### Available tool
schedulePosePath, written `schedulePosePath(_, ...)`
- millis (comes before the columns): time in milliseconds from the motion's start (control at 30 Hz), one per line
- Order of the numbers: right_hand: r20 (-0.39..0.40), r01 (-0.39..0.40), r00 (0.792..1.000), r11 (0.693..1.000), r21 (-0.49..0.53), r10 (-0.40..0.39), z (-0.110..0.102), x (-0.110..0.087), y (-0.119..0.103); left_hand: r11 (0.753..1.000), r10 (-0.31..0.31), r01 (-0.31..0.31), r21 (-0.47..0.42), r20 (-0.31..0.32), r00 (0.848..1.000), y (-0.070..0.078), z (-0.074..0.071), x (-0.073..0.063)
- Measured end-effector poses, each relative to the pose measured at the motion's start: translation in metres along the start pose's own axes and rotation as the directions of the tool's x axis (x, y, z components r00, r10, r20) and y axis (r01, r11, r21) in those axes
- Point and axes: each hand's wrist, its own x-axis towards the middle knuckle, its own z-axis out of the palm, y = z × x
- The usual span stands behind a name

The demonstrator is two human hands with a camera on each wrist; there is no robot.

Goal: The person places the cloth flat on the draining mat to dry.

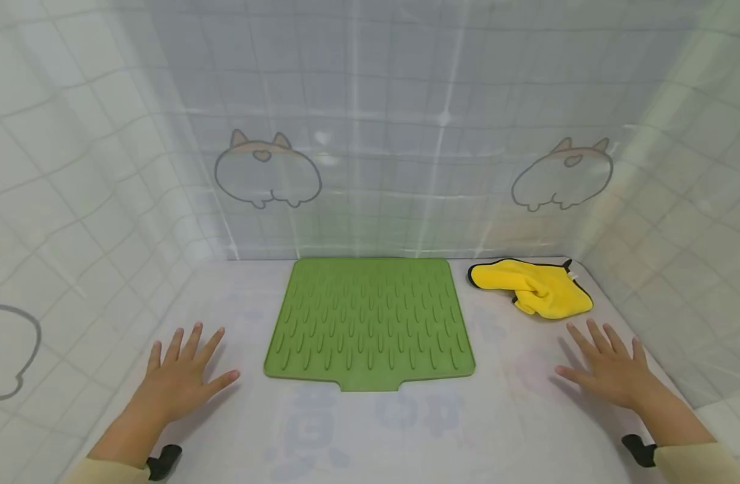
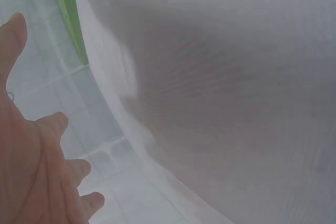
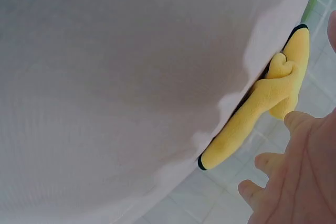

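A green ridged silicone mat point(image 1: 370, 316) lies flat on the white surface, in the middle of the head view, with its short tab toward me. To its right, near the back corner, lies a crumpled yellow cloth point(image 1: 536, 286) with black edging. My left hand point(image 1: 179, 376) is spread palm down to the left of the mat, apart from it, holding nothing. On the other side my right hand point(image 1: 614, 370) is also spread and holds nothing, just in front of the cloth. In the right wrist view the cloth point(image 3: 262, 98) shows beyond the fingers.
Pale grid-patterned sheeting encloses the white table point(image 1: 370, 437) at the back point(image 1: 394, 134) and both sides, with cartoon animal outlines printed on it. A black strap end point(image 1: 164, 462) sticks out by the left wrist, and another strap end point(image 1: 638, 450) by the right.
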Motion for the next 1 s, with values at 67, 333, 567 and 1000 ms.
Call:
schedulePosePath(67, 0.000, 0.003, 1.000, 1.000, 0.003, -0.003, -0.001, -0.001, 0.000, 1.000, 0.002, -0.002, 0.000, -0.001, 1.000, 0.001, 0.000, -0.001)
schedulePosePath(333, -0.026, 0.024, 0.999, 1.000, 0.013, -0.024, -0.009, -0.005, -0.001, 1.000, 0.009, -0.009, 0.010, -0.007, 1.000, 0.002, 0.000, 0.002)
schedulePosePath(567, -0.035, 0.047, 0.998, 0.999, 0.026, -0.046, -0.007, -0.005, 0.000, 1.000, 0.012, -0.012, -0.013, 0.004, 1.000, 0.006, -0.003, 0.003)
schedulePosePath(1000, -0.101, 0.120, 0.988, 0.993, 0.012, -0.119, -0.015, -0.002, 0.002, 0.998, 0.016, -0.016, -0.060, 0.014, 1.000, 0.027, -0.006, 0.005)
